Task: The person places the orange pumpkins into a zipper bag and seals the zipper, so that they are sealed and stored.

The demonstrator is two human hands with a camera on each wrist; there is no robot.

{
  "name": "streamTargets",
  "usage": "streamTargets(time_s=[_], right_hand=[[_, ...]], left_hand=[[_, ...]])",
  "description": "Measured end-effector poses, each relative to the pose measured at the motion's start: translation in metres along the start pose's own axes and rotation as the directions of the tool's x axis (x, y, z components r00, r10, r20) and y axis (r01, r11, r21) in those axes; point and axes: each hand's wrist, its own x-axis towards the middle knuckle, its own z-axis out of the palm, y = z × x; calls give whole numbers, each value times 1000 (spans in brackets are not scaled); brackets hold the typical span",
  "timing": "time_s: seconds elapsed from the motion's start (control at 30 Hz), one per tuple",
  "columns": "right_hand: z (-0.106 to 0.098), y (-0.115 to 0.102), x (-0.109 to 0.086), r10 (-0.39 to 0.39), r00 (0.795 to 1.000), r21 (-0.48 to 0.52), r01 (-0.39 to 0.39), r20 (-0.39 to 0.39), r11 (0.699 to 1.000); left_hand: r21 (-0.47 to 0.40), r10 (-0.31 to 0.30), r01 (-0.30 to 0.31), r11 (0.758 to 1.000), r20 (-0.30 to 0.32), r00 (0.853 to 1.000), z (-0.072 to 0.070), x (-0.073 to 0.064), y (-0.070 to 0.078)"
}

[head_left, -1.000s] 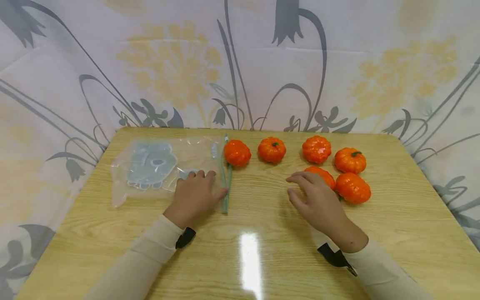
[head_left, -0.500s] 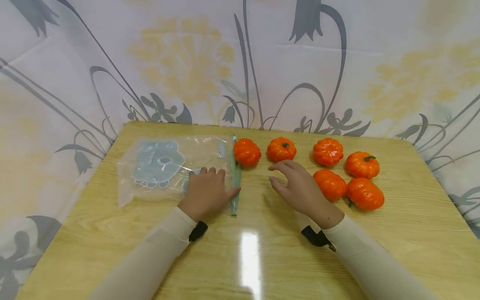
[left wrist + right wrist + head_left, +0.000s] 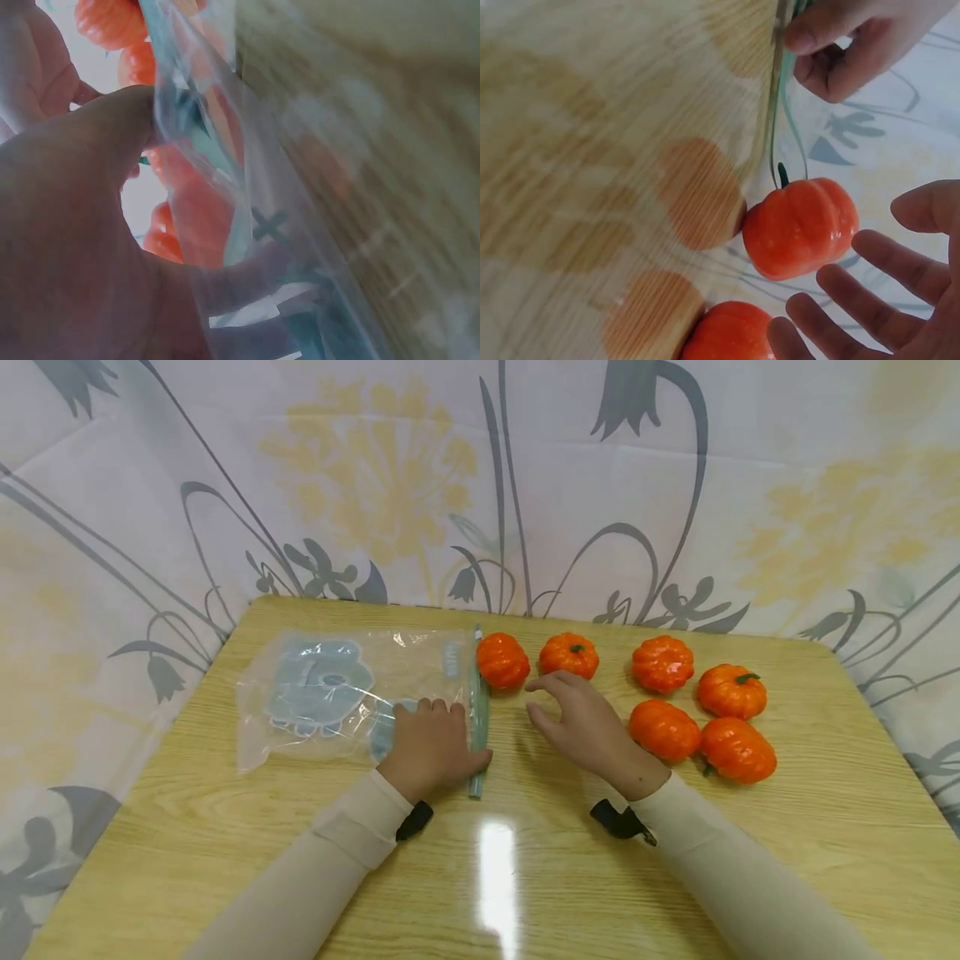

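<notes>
A clear zip bag (image 3: pixel 318 689) with a pale blue print lies flat at the left, its green zip edge (image 3: pixel 478 718) facing right. Near that edge my left hand (image 3: pixel 431 747) grips the bag's mouth, the thumb at the zip and a finger behind the plastic in the left wrist view. My right hand (image 3: pixel 581 727) hovers just right of the bag, fingers spread and holding nothing. Closest to it are two shiny orange toy pumpkins: one pumpkin (image 3: pixel 503 661) beside the zip edge, and a green-stemmed pumpkin (image 3: pixel 570 653) partly overlapped by the fingers.
Several more orange pumpkins (image 3: pixel 663 731) sit in a group at the right of the wooden table (image 3: pixel 600 893). Behind the table's far edge hangs a flower-patterned cloth (image 3: pixel 420 485).
My right hand has moved left, from beside the right-hand pumpkins toward the bag's zip edge. My left hand stays at the bag's mouth. The head view has shifted slightly.
</notes>
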Motion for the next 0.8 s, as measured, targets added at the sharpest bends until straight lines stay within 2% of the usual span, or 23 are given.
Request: streamTargets(time_s=[0.3,0.6,0.8], right_hand=[[2,-2,12,5,1000,-8,-5,0,1000],[6,-3,21,-6,1000,-7,5,-24,1000],[9,-5,28,-19,999,-18,18,-44,1000]], left_hand=[[-33,63,-63,997,-25,998,0,-8,-1],[-18,124,-124,992,-27,992,5,-11,1],[-14,134,-135,991,-40,990,6,-13,0]])
